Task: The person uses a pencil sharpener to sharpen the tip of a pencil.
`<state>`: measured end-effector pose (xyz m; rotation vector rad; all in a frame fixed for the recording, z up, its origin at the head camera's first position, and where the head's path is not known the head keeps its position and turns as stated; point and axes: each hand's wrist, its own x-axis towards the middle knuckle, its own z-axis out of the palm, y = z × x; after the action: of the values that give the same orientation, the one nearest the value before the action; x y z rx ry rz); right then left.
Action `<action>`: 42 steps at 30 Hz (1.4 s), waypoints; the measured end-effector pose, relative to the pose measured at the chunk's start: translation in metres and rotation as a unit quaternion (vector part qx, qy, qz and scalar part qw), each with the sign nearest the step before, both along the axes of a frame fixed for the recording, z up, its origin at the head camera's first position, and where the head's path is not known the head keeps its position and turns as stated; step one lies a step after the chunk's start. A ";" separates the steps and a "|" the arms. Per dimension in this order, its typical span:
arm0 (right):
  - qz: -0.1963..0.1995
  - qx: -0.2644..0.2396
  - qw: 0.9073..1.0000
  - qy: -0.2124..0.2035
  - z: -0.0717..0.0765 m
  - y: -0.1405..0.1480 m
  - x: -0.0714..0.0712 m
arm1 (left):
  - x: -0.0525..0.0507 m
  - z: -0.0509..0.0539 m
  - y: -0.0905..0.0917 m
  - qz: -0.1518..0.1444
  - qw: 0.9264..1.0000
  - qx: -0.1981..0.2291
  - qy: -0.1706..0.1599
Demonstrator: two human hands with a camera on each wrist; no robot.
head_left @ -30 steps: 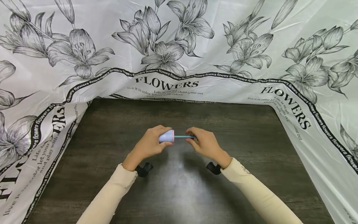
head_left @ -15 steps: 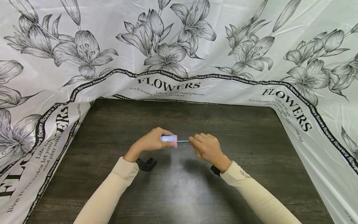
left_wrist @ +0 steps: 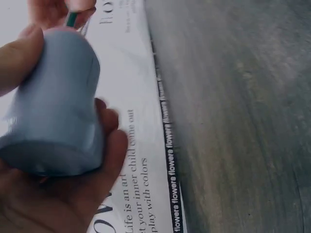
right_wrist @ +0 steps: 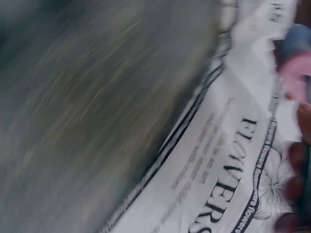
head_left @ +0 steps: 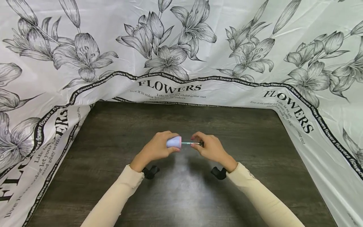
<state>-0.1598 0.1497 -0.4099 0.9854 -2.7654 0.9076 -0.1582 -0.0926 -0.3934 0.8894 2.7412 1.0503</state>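
A lavender-blue rounded body (head_left: 174, 142) with a pink rim is gripped by the left hand (head_left: 153, 147), its fingers and thumb around the sides. In the left wrist view the same grey-blue body (left_wrist: 60, 102) lies across the palm. From its pink end a thin teal stick (head_left: 186, 143) reaches level toward the right hand (head_left: 212, 148). The right hand's fingers and thumb curve around the stick's far part. In the left wrist view the fingertips meet at the green stick (left_wrist: 71, 19). The right wrist view is blurred, with the pink end (right_wrist: 297, 70) at its edge.
Both hands are above a dark wood-grain tabletop (head_left: 181, 119). White cloth (head_left: 221, 56) printed with flowers and lettering stands behind and at the sides. Black wrist mounts (head_left: 151, 172) show below the wrists.
The right hand turned over the stick and then back, its fingers now more spread than half a second ago. The left hand and the lavender-blue body have shifted slightly right since a second ago.
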 end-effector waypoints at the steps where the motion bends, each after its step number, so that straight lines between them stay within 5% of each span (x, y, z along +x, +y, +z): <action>1: 0.007 0.010 0.997 0.072 -0.002 -0.001 0.000 | -0.001 0.001 -0.003 0.006 1.000 0.006 -0.019; 3: 0.014 0.026 0.975 0.221 -0.005 -0.003 0.000 | -0.004 0.004 -0.008 0.008 0.998 0.025 -0.059; 6: 0.014 0.038 0.910 0.412 -0.010 -0.005 -0.002 | -0.010 0.007 -0.015 -0.011 0.990 0.063 -0.126; 8: 0.004 0.037 0.872 0.488 -0.014 -0.007 -0.003 | -0.012 0.007 -0.017 -0.030 0.984 0.082 -0.156; 9: 0.002 0.038 0.862 0.506 -0.015 -0.008 -0.004 | -0.012 0.006 -0.017 -0.033 0.983 0.086 -0.159; 10: 0.000 0.041 0.861 0.507 -0.016 -0.009 -0.004 | -0.012 0.006 -0.016 -0.032 0.983 0.088 -0.155; 11: 0.002 0.041 0.871 0.490 -0.017 -0.010 -0.003 | -0.011 0.005 -0.015 -0.027 0.985 0.088 -0.144; 12: 0.007 0.042 0.893 0.449 -0.016 -0.011 -0.002 | -0.009 0.004 -0.013 -0.021 0.989 0.080 -0.122; 14: 0.023 0.028 0.962 0.270 -0.013 -0.011 0.000 | -0.006 0.000 -0.008 -0.009 0.997 0.058 -0.058; 15: 0.023 0.010 0.988 0.151 -0.010 -0.011 0.001 | -0.004 -0.002 -0.006 -0.003 0.999 0.044 -0.024; 16: 0.012 -0.015 0.999 0.031 -0.007 -0.011 0.001 | -0.002 -0.003 -0.003 0.001 0.999 0.033 0.007; 18: -0.029 -0.055 0.986 -0.153 0.000 -0.010 0.000 | 0.001 -0.007 0.000 0.003 0.998 0.013 0.056; 20: -0.051 -0.058 0.972 -0.220 0.003 -0.009 -0.002 | 0.002 -0.009 0.003 0.004 0.997 0.005 0.081; 22: -0.039 -0.037 0.983 -0.173 0.003 -0.009 -0.002 | 0.002 -0.009 0.003 0.010 0.997 0.006 0.080; 24: -0.024 -0.011 0.998 -0.063 0.000 -0.008 -0.002 | 0.001 -0.006 0.001 0.017 0.998 0.009 0.064; 27: -0.004 0.003 0.991 0.131 -0.008 -0.008 -0.002 | -0.001 -0.001 -0.005 0.031 0.999 0.025 0.013; 29: -0.002 0.013 0.968 0.251 -0.010 -0.008 -0.003 | -0.004 0.003 -0.008 0.037 0.998 0.039 -0.034; 32: -0.008 0.031 0.915 0.403 -0.010 -0.008 -0.005 | -0.009 0.007 -0.012 0.031 0.993 0.063 -0.095; 34: -0.017 0.043 0.881 0.470 -0.010 -0.009 -0.007 | -0.011 0.008 -0.013 0.017 0.990 0.072 -0.118; 36: -0.019 0.053 0.866 0.498 -0.010 -0.010 -0.008 | -0.013 0.008 -0.012 0.013 0.990 0.076 -0.120; 38: -0.013 0.046 0.879 0.475 -0.012 -0.012 -0.008 | -0.012 0.006 -0.009 0.024 0.991 0.077 -0.106; 40: -0.006 0.041 0.928 0.371 -0.011 -0.014 -0.005 | -0.008 0.002 -0.005 0.036 0.996 0.066 -0.055; 42: 0.002 0.018 0.986 0.168 -0.004 -0.014 -0.005 | -0.004 -0.003 0.001 0.047 0.998 0.052 0.000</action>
<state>-0.1644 0.1360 -0.4140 1.0409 -2.5032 0.6251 -0.1620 -0.0916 -0.3962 0.7778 2.7752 1.2195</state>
